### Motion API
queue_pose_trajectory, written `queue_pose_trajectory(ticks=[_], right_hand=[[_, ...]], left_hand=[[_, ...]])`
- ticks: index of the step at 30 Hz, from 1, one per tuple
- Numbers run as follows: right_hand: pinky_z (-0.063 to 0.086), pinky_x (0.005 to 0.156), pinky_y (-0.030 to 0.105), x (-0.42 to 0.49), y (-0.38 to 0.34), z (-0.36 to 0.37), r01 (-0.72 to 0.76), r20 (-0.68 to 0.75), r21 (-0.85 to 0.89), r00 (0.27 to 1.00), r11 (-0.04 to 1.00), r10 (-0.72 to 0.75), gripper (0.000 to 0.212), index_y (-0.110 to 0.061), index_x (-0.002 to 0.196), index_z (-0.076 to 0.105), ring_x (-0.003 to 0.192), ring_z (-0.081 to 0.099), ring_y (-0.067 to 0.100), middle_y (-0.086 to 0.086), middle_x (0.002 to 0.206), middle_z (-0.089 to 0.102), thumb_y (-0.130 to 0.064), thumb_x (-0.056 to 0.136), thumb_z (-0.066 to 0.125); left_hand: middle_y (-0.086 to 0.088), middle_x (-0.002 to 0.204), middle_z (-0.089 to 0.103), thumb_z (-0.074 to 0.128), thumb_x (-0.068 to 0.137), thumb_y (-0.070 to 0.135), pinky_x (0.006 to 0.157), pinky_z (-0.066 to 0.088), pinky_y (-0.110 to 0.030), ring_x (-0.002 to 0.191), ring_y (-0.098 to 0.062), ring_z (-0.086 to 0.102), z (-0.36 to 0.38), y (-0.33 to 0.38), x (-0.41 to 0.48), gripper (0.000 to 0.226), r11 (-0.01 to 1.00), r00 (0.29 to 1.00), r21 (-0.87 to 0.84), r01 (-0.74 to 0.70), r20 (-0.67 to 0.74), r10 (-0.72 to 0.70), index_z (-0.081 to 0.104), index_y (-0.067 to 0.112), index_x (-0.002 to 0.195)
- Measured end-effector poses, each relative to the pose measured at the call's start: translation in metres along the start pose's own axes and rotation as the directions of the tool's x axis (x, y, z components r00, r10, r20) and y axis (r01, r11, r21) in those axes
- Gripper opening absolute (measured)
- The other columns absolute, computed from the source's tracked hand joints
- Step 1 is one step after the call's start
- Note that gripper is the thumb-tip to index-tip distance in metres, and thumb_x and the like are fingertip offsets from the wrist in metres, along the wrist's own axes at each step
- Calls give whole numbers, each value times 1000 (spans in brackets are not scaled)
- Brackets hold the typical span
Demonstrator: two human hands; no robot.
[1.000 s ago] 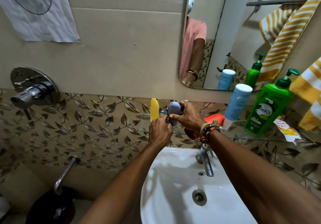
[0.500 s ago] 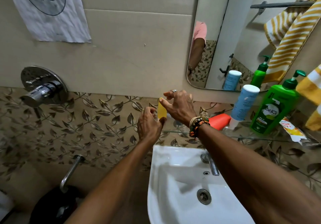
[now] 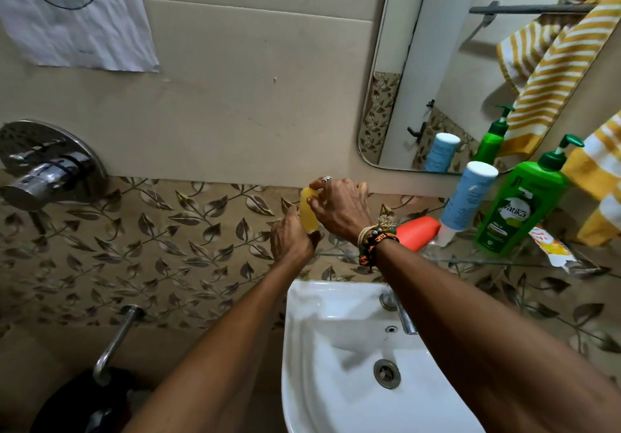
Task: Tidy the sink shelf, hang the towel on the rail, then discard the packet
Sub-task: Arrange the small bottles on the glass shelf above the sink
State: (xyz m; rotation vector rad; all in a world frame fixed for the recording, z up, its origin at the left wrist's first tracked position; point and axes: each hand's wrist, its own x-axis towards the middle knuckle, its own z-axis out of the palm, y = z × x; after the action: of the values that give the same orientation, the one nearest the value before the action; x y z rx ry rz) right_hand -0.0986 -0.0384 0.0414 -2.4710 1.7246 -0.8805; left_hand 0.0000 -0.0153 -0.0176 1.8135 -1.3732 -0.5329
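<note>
A small, oblong, translucent yellow piece [image 3: 307, 210] is held upright at the left end of the clear glass shelf [image 3: 470, 259], above the white ceramic sink [image 3: 336, 365]. Its lower part is gripped by the left hand [image 3: 290, 239], fingers curled round it, while its top is pinched by the thumb and forefinger of the right hand [image 3: 339, 209]. What the piece is cannot be told.

Further right on the shelf, an orange plastic bottle [image 3: 418, 231] is laid on its side, touching a pale blue tube [image 3: 467, 194] stood on its white cap. Just beside that, a green pump bottle [image 3: 519, 210] is stood upright. A crumpled yellow-and-white packet [image 3: 551, 246] is seen at the shelf's right end, near the green bottle's base. A yellow-and-white striped towel [image 3: 601, 177] is hung at the right edge.
</note>
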Motion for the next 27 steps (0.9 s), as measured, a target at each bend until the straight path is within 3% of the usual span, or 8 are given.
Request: queue_pose_trajectory(ticks=[11,14,16,19,21,24,27], right_hand=[[28,92,39,-5,-14,-3,-40,6,19,999,999,40,32,-27,118,66,101,62,22,-2,98,74,-40,90,60],[28,90,38,-11,-13,-6,-70,11,-1,998,998,70,42,-26,122,62,102,61,22,-1,102,72,-53,91,56],[29,89,39,-16,-12,-11,-113,-76,-11,991,994,112,48,-25,122,63,100,61,21,-1,101,72,-60,93,49],[32,89,42,-23,-8,-21,-184,-226,11,957,983,181,44,-20,105,68,90,56,24,-1,82,64,-54,99,40],[32,88,42,-31,5,-28,-230,-261,17,938,973,227,33,-24,82,57,77,44,23,-4,67,45,-46,101,42],[31,85,40,-46,21,-35,-348,-73,77,933,934,353,39,-22,66,36,68,31,21,0,66,31,-33,102,45],[37,82,41,-59,30,-35,-250,-187,-171,958,953,217,31,-17,84,49,78,39,23,4,79,44,-39,103,36]], left_hand=[[-8,101,68,72,81,24,77,53,-39,96,-29,63,-9,-13,-4,32,995,995,37,-95,-9,95,59,13,108],[-5,104,68,74,78,25,78,52,-38,98,-28,62,-10,-16,-7,38,995,995,8,-104,10,104,59,16,112],[-6,112,68,76,77,22,82,50,-36,105,-28,62,-11,-20,-10,49,994,994,-14,-110,-2,110,56,17,122],[-8,124,64,74,79,19,89,45,-36,114,-28,57,-13,-29,-15,60,987,986,-30,-159,-46,158,50,15,134],[-7,122,62,71,81,19,91,45,-37,113,-26,54,-13,-31,-20,56,978,974,-24,-208,-93,205,50,16,133],[-5,116,60,68,82,17,88,44,-36,108,-24,51,-12,-26,-25,44,956,936,9,-292,-203,287,55,15,124],[-8,115,59,66,84,17,91,43,-34,107,-26,51,-10,-19,-29,40,916,881,81,-393,-250,401,57,11,122]])
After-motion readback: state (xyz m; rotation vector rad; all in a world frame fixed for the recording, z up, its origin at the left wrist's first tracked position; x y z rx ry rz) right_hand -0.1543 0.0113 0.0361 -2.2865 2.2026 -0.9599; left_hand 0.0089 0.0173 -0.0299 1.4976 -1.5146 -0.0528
